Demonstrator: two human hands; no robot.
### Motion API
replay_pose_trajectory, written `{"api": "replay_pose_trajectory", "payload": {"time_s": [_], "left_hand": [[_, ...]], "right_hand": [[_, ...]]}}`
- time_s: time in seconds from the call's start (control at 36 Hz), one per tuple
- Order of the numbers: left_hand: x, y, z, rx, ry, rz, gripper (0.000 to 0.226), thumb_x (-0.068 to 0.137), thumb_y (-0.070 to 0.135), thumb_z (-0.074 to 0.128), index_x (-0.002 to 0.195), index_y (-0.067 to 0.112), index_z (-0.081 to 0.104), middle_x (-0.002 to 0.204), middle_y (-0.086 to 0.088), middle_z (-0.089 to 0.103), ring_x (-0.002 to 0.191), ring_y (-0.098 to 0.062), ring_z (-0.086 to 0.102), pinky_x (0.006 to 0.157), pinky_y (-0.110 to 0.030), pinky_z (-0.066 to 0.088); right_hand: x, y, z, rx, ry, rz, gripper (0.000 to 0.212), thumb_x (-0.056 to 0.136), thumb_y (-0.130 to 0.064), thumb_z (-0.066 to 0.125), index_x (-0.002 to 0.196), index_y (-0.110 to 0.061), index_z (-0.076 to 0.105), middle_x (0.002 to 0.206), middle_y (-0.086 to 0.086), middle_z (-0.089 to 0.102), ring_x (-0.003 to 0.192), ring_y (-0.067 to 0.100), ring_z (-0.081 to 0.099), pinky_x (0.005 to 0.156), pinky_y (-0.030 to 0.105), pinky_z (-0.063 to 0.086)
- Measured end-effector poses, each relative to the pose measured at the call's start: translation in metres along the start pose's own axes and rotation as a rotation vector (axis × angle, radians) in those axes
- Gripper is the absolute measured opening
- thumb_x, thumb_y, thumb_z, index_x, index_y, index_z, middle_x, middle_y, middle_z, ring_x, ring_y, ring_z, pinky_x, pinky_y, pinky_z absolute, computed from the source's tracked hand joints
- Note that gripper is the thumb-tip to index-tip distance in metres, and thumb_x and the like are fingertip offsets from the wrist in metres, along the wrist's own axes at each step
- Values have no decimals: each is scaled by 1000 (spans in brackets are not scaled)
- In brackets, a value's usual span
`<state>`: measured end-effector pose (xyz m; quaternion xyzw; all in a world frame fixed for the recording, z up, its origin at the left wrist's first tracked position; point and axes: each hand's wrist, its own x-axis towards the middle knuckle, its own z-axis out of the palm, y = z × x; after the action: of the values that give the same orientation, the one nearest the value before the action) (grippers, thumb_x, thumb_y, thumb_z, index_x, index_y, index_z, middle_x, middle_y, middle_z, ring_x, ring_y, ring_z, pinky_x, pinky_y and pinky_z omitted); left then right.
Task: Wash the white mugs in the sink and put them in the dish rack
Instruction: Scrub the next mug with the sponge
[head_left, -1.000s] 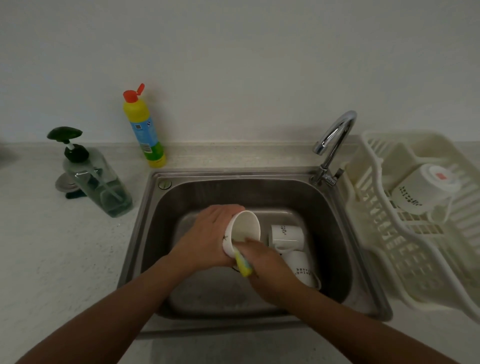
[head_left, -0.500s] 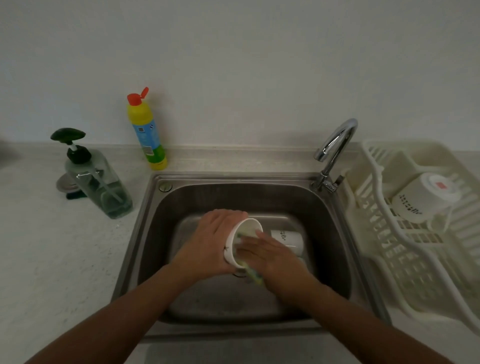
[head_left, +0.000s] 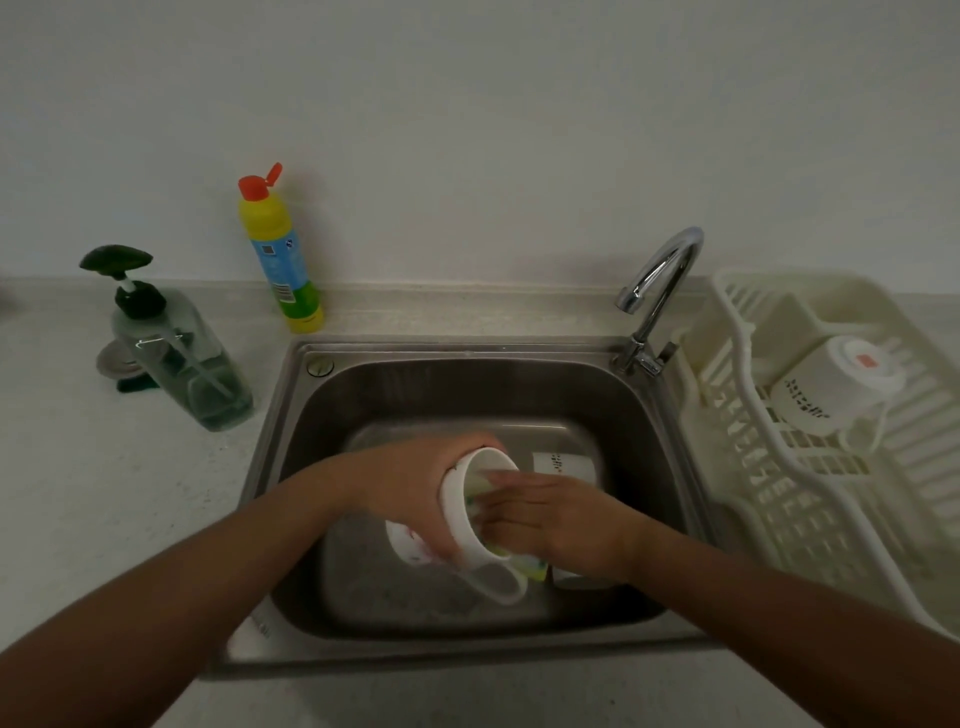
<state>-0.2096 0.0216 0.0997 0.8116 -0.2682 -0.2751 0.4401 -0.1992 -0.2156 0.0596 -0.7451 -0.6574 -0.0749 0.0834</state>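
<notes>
White ceramic mug, stiff, breakable, probably soap-slick: clasped round its body by left hand, right hand gripping yellow-green sponge inside. Safest hold: whole body.

Brushed stainless steel, dull sheen: sink. Chromed metal, mirror-glossy: tap. Cream plastic, smooth, satin: dish rack. Glazed white ceramic, smooth: held mug, racked mug. Yellow foam, matt: sponge. Pale speckled stone look, matt: countertop. Glossy plastic: detergent bottle. Clear body, black plastic pump: soap dispenser.
</notes>
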Motion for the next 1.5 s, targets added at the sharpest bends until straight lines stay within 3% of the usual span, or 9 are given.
{"api": "replay_pose_trajectory", "payload": {"time_s": [0.22,0.42,0.56,0.69,0.83,0.97,1.11,1.31,1.5], "left_hand": [[0,-9,-16,-125,-19,-74,89,61,31,88,139,34,45,133,8,58,123,-15,57,99,-43,54],[-5,-9,39,-216,552,-7,69,86,19,76,146,24,43,142,14,51,129,2,50,100,-15,45],[-4,-23,88,16,694,108,69,92,41,61,153,29,32,161,13,28,149,-7,23,120,-21,22],[13,-28,94,-157,971,89,45,99,15,52,140,33,50,142,20,53,134,-6,48,110,-28,42],[32,-6,84,-529,1235,-97,22,100,17,54,101,29,73,102,12,75,98,-10,70,80,-21,56],[38,1,62,-892,1389,-247,56,101,38,48,74,-7,67,64,-7,71,59,-17,67,59,-27,55],[33,4,53,-797,1372,-172,57,103,33,45,69,-10,60,61,-5,71,61,-16,69,60,-21,55],[29,8,51,-690,1357,-88,52,103,27,45,64,-6,56,56,-4,67,64,-17,71,63,-20,55],[23,-2,36,-640,1031,-201,54,93,47,47,61,5,56,57,-12,64,69,-29,73,71,-39,57]], "right_hand": [[7,-14,-3,169,93,218,46,61,-17,86,104,-10,72,105,7,73,100,24,69,93,36,51],[17,-14,-6,368,48,816,20,86,-25,67,104,-17,69,105,2,72,98,23,67,87,36,54],[30,-22,-1,515,173,1142,15,81,-29,70,95,-23,67,85,-6,71,82,10,65,75,29,54],[41,-37,9,620,295,1231,8,86,-31,70,91,-26,66,80,-9,70,76,3,65,68,24,56],[55,-55,9,573,290,1178,19,94,-44,56,105,-29,60,97,-7,68,90,7,65,80,28,56],[48,-57,11,373,143,866,25,88,-36,68,106,-20,63,100,-1,68,90,13,65,83,33,56],[26,-39,12,27,59,554,26,77,-42,74,94,-23,73,91,-4,74,90,11,69,94,27,50],[53,-73,4,318,48,769,31,92,-31,65,120,-21,57,112,1,67,101,17,64,91,33,52],[22,-41,-3,62,-154,333,35,73,-28,80,106,-21,70,108,-2,72,103,14,66,96,31,52]]}}
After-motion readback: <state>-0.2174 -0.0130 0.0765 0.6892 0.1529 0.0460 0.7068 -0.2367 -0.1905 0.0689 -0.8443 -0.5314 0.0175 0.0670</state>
